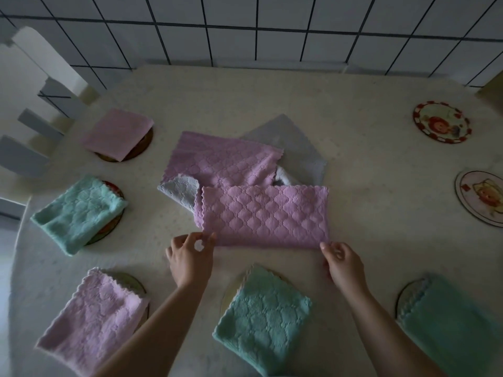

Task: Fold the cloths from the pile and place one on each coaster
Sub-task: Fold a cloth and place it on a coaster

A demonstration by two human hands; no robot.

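Note:
A purple quilted cloth (265,214), folded in half into a long rectangle, lies in the middle of the table. My left hand (190,258) pinches its near left corner and my right hand (344,263) pinches its near right corner. Behind it sits the pile: another purple cloth (220,159) over grey ones (290,142). Folded cloths cover coasters at far left pink (118,134), left teal (77,212), near left pink (92,321), near centre teal (262,319) and near right teal (449,325). Two round coasters (441,122) (480,198) on the right are bare.
The table carries a cream tablecloth (367,164). A white tiled wall with dark grout (258,28) runs behind it. A white slatted chair back (35,104) stands at the left edge.

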